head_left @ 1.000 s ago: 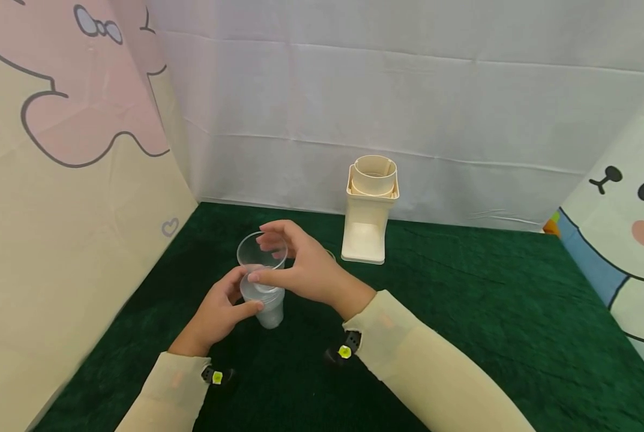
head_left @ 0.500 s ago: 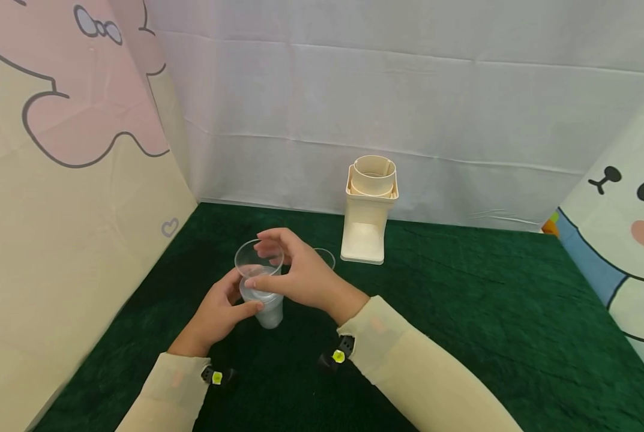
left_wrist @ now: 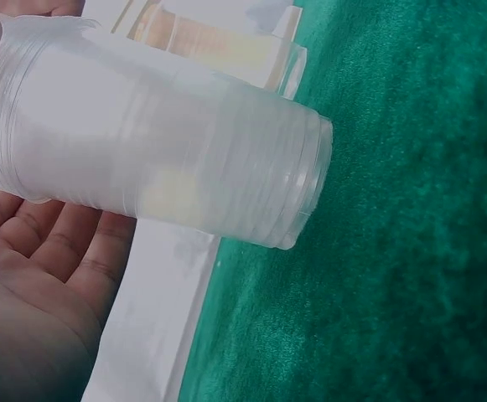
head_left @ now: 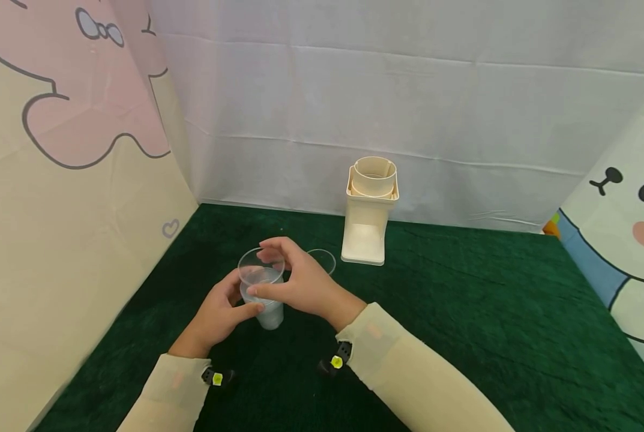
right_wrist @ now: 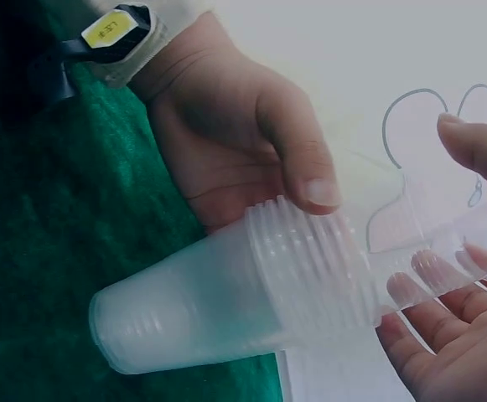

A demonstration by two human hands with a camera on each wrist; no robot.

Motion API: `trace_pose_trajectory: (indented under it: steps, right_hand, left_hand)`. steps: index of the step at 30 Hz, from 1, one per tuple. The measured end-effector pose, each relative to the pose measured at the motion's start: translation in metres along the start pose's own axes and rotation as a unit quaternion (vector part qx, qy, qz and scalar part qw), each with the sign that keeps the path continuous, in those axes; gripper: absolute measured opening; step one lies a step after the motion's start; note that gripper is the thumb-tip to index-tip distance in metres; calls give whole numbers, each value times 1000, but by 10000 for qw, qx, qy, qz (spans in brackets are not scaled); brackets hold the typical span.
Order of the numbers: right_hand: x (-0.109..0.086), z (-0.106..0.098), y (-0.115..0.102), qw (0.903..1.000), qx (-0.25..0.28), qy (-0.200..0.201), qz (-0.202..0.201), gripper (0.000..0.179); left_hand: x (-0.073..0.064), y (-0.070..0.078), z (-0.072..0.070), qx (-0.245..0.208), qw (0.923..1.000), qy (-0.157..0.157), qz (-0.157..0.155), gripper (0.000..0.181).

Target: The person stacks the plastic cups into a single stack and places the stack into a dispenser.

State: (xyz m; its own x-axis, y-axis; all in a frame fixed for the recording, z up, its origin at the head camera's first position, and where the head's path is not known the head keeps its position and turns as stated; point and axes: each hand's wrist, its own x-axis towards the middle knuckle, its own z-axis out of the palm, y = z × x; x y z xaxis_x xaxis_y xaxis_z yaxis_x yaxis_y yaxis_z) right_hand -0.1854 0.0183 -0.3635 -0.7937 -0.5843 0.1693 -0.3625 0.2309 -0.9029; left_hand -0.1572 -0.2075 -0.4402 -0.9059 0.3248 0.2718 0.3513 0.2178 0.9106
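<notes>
The left hand (head_left: 219, 315), fingers and thumb curved, is gripping a stack of translucent nested cups (right_wrist: 193, 301), ribbed at the rims, over the green table (head_left: 462, 312); the right hand (head_left: 311, 285), likewise curved, is holding a clear cup (head_left: 261, 267) at the stack's mouth. A yellow label (right_wrist: 111, 30) is bearing marks too blurred to read. Beyond, a cream stand (head_left: 365, 231) is rising.
</notes>
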Motion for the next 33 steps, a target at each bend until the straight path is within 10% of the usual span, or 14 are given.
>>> trace_pose_trajectory:
  steps: [33]
  right_hand:
    - [-12,10,23,9993,-56,77,365,74]
  left_hand:
    - [-2,1,0,163,9998,73,-112,57]
